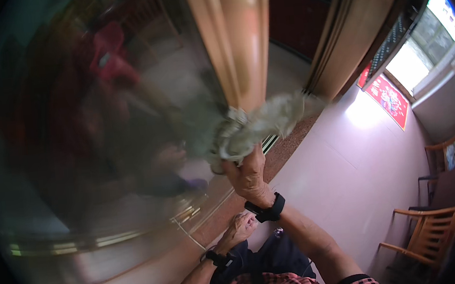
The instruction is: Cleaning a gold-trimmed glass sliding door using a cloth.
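Note:
My right hand (pixel 251 176), stretched out in front of me, grips a pale, crumpled cloth (pixel 239 138). The cloth lies against the lower visible stretch of a wooden door frame (pixel 244 58), and its loose end trails to the right, blurred. Left of the frame spreads a dark, reflective glass panel (pixel 130 159) with blurred reflections in it. My left hand (pixel 242 227) is held low before my legs, its fingers curled in and nothing visible in them. Black bands circle both wrists.
A reddish stone sill (pixel 286 157) with a metal track (pixel 269 143) runs beneath the door. Another wooden door frame (pixel 359 35) stands to the right. Wooden chairs (pixel 430 237) line the right side of the pale floor (pixel 329 177). A red poster (pixel 387 100) hangs near a bright window (pixel 408 61).

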A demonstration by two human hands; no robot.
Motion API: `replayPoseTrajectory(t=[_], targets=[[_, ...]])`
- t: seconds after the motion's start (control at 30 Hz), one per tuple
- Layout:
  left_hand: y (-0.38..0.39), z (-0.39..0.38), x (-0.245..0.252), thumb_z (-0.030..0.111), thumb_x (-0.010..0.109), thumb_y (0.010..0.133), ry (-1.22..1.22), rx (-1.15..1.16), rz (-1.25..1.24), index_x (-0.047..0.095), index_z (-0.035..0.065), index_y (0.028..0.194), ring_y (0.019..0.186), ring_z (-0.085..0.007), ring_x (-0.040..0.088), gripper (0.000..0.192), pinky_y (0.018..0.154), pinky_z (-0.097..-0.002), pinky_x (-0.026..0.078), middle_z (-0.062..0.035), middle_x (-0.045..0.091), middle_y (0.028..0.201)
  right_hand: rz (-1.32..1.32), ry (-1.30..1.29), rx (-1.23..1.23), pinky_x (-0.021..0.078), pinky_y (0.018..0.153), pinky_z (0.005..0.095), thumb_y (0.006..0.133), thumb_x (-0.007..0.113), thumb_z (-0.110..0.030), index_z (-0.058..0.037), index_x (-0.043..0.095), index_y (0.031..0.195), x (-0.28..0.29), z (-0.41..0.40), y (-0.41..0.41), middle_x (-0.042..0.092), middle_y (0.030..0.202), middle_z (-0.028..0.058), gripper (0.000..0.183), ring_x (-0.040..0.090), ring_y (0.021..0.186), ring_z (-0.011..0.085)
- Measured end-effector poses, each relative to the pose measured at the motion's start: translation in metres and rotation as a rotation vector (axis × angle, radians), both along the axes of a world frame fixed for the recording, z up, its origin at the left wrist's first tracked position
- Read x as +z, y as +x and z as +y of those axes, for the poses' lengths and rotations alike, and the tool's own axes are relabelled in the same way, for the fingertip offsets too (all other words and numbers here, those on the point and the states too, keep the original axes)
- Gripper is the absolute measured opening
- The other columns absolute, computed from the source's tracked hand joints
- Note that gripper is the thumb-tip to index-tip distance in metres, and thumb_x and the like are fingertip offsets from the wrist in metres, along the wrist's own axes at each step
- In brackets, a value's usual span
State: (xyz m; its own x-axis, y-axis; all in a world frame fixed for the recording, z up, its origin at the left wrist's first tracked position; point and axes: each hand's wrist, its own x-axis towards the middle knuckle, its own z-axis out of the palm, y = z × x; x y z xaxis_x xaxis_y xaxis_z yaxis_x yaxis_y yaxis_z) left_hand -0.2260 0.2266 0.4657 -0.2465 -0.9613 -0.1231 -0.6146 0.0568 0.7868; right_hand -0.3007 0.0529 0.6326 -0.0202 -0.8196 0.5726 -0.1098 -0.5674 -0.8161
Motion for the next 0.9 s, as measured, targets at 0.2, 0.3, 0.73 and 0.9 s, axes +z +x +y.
replayPoseTrajectory(t=[0.2,0.3,0.73,0.9], targets=[[-0.02,0.033,0.004,0.019,0.059,0.081,0.169,0.321,0.146,0.054,0.0025,0.086,0.075,-0.0311,0.056,0.018,0.072,-0.0395,0.045,-0.017,0.057,0.08,-0.081,0.512,0.007,0.0419,0.088,0.0373,0.076,0.056,-0.001,0.0001,0.044,0.118,-0.197,0.029,0.032,0.053,0.106,0.0205,0.044,0.054,0.098,0.0356],[-0.036,0.049,0.016,0.017,0.057,0.083,0.116,0.373,0.176,0.051,0.0038,0.084,0.069,-0.0265,0.053,0.014,0.068,-0.0383,0.043,-0.0117,0.053,0.073,0.07,0.757,0.014,0.042,0.087,0.0373,0.078,0.056,-0.003,0.0003,0.042,0.119,-0.264,0.035,0.039,0.053,0.103,0.0198,0.044,0.055,0.097,0.033],[-0.022,0.106,-0.02,0.014,0.056,0.081,-0.013,0.418,0.116,0.053,0.0033,0.092,0.074,-0.0225,0.055,0.016,0.066,-0.0341,0.045,-0.0132,0.055,0.079,-0.241,1.176,0.302,0.0524,0.05,0.0293,0.08,0.06,-0.007,-0.0038,0.039,0.115,-0.273,0.082,0.085,0.057,0.092,0.0101,0.04,0.06,0.071,0.0184],[0.018,0.129,0.024,0.011,0.057,0.079,0.164,0.368,0.249,0.056,0.0023,0.086,0.074,-0.0213,0.059,0.012,0.066,-0.034,0.047,-0.0113,0.061,0.08,-0.201,0.777,0.229,0.0471,0.075,0.0334,0.078,0.055,-0.004,-0.0009,0.041,0.116,-0.248,0.135,0.126,0.056,0.095,0.0097,0.04,0.056,0.083,0.022]])
